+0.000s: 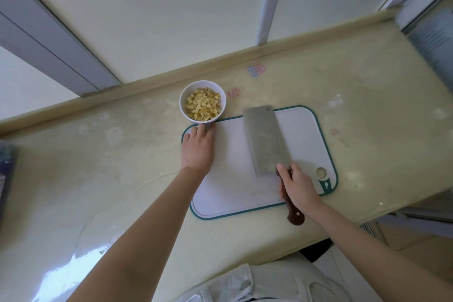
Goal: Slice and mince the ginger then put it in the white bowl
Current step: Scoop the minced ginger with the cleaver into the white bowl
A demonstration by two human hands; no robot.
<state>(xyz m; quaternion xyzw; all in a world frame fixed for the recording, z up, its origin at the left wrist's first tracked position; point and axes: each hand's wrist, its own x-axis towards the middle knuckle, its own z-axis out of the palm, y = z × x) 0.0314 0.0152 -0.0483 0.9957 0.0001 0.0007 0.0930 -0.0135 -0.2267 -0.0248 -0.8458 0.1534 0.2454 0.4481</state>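
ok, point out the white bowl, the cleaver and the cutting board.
white bowl (183, 102): head view, left inner wall.
cleaver (263, 140): head view, middle of the blade.
cutting board (232, 167): head view, bare white surface.

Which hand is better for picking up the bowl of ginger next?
Probably the left hand: it holds nothing and its fingertips are right by the white bowl. The right hand is farther off and grips the cleaver by its handle.
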